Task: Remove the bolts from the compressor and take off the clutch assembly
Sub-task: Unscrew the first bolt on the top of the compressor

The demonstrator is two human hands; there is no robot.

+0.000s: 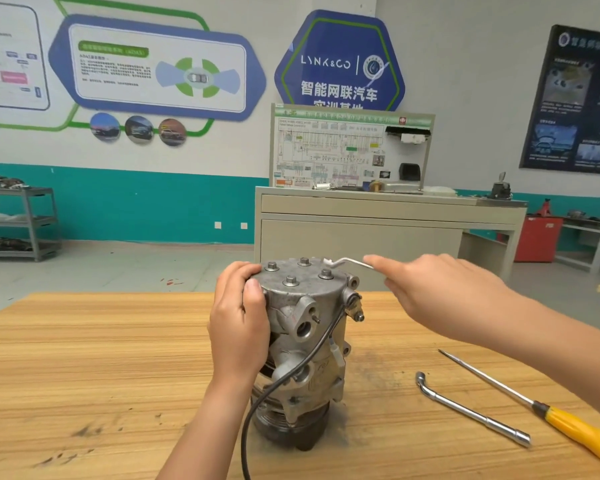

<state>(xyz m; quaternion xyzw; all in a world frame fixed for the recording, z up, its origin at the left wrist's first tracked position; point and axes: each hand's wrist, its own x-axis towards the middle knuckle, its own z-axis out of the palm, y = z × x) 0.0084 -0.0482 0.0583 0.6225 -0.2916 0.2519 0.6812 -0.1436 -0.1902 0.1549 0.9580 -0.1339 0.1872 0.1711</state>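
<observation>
We brace the compressor [309, 306] — it looks heavy, rigid, likely slick — left hand [239, 317] wrapped round its upper body, right hand [440, 292] gripping the wrench [347, 262] at the bolts [291, 280].

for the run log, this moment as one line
left hand grips compressor | right hand touches wrench | wrench head at top's far edge | four bolts seated

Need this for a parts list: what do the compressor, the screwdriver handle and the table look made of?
Compressor: probably cast aluminium, dull grey, rough, stained. Screwdriver handle: likely plastic, glossy yellow with a black collar. Table: wood or wood-look laminate, striped grain, scuffed dark marks.
</observation>
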